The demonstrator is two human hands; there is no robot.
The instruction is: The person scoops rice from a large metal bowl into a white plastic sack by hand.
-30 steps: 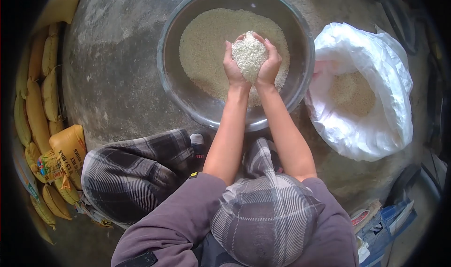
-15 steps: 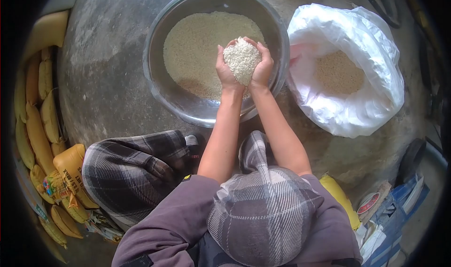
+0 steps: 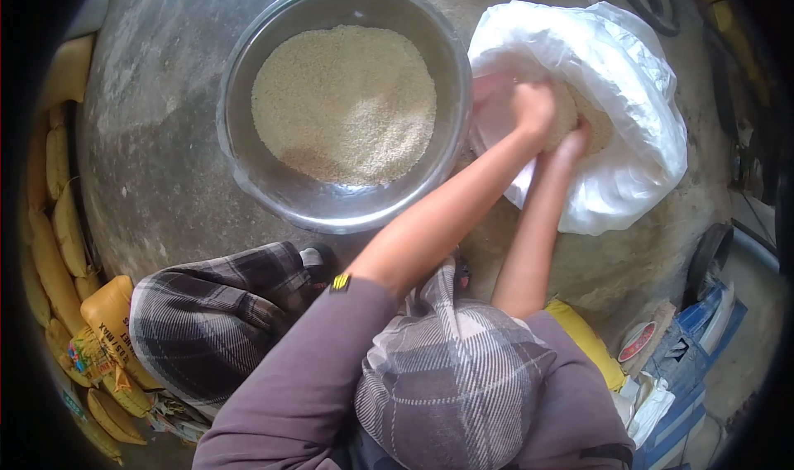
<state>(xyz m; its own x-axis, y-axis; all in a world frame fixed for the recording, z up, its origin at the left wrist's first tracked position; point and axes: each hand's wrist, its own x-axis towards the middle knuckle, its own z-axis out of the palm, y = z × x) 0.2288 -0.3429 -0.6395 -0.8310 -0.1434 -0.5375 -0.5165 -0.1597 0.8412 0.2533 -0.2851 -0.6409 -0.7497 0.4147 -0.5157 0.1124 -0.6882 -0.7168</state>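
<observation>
Both hands are inside the mouth of the white plastic sack (image 3: 641, 90), over the pale grain (image 3: 597, 131) in it. My left hand (image 3: 533, 108) is at the left of the opening with its fingers curled in. Blur hides what it grips. Beside it shows a pinkish patch (image 3: 494, 94), which I cannot identify. My right hand (image 3: 572, 139) reaches down just right of it, its fingers hidden at the grain. Left of the sack stands a wide metal basin (image 3: 236, 152), holding whitish rice-like grain (image 3: 343, 98) with a lighter heap on its right side.
Yellow packed bags (image 3: 70, 230) and a yellow jug (image 3: 112, 309) line the left side. My plaid-covered knee (image 3: 207, 313) is near them. At lower right are a yellow bag (image 3: 583, 338) and a blue woven sack (image 3: 682, 362). The floor (image 3: 157, 123) is grey concrete.
My cupped hands, full of pale grain over the basin, have parted and moved right into the sack. That grain now lies as a lighter heap in the basin.
</observation>
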